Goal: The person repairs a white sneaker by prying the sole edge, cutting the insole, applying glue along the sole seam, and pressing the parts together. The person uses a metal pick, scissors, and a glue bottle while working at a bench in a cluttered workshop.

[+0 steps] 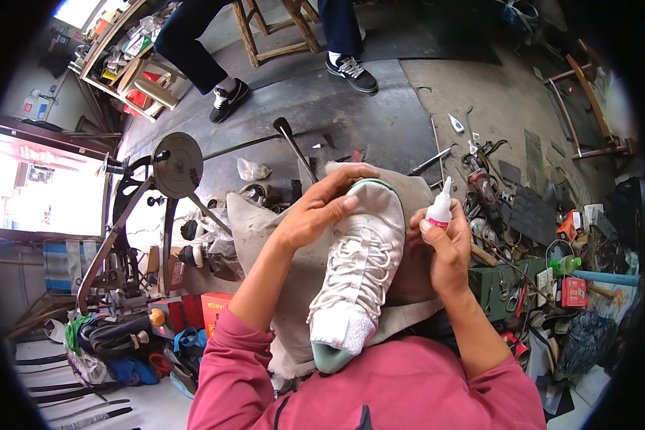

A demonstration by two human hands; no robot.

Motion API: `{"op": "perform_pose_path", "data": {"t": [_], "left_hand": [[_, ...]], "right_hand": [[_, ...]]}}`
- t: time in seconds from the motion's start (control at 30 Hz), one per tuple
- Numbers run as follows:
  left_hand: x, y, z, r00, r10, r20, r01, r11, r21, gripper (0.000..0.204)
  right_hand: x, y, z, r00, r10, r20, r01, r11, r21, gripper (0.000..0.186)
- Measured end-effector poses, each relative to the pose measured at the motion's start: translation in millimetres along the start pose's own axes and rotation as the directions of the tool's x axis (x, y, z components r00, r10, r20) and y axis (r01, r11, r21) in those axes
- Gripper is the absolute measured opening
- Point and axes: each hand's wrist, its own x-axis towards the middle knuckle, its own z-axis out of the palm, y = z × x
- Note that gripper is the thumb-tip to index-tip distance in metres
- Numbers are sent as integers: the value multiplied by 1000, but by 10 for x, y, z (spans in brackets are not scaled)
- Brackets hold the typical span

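A white lace-up sneaker (pixel 363 261) with a pale green sole edge lies on my lap, its toe pointing away from me. My left hand (pixel 325 204) grips the toe end, thumb on the upper and fingers curled round the far side. Beside the shoe, my right hand (pixel 448 244) is closed round a small white glue bottle (pixel 441 208) with a pointed nozzle turned upward and a pink label. Under the shoe a grey-beige cloth (pixel 269 287) covers my lap. The shoe's underside is hidden.
A hand-cranked machine with a round wheel (pixel 178 165) stands at left. Loose tools (pixel 484 172) and a green toolbox (pixel 505 290) crowd the right. Ahead, another person's dark shoes (pixel 352 74) rest on the floor by a wooden stool (pixel 283 50). A second small white bottle (pixel 456 123) lies on the floor.
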Motion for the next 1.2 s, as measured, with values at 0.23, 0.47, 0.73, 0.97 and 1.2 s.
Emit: {"op": "perform_pose_path", "data": {"t": [0.23, 0.47, 0.73, 0.97, 1.2], "left_hand": [[-24, 36, 75, 997, -70, 23, 69, 997, 15, 71], [18, -11, 147, 1000, 3, -31, 3, 981, 193, 51], [150, -38, 209, 978, 120, -169, -50, 928, 369, 26], [160, -60, 314, 953, 145, -265, -27, 916, 401, 22], [167, -70, 374, 929, 174, -326, -33, 917, 398, 21]], "right_hand": [[63, 65, 68, 999, 9, -50, -12, 998, -59, 27], [185, 124, 131, 992, -124, 28, 127, 981, -147, 20], [177, 122, 228, 990, -131, 53, 138, 978, -159, 15], [200, 161, 245, 979, -192, 67, 201, 968, -151, 13], [229, 201, 222, 982, -186, 16, 187, 973, -136, 14]]}}
